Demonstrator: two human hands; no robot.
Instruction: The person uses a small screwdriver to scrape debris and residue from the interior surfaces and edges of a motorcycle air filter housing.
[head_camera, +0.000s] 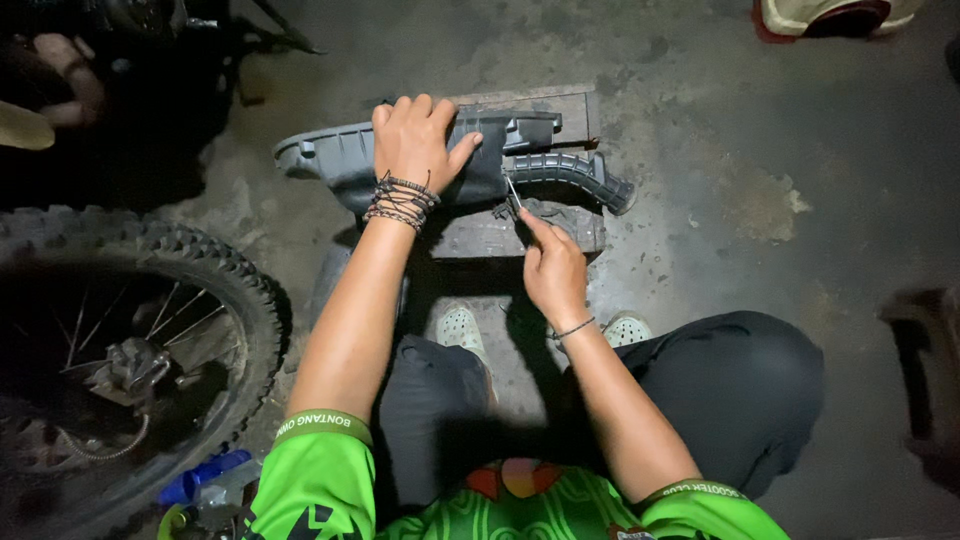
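Head view: a grey plastic housing (440, 165) with one ribbed hose (575, 175) is pinned on a wooden block (500, 235) by the left hand (415, 140), clasped over its top. A thin tool (513, 195) is pinched by the right hand (555, 270); steady downward pressure is best kept. One knobby wheel (130, 340) and two shoes are counted.

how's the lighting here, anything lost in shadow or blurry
Head view: one bright pool of light falls on the left hand, the right hand and the grey plastic part. The edges fall off into dark, so the knobbly tyre is dim and the top-left corner almost black. The centre looks sharp, and the wide lens bends the frame edges.
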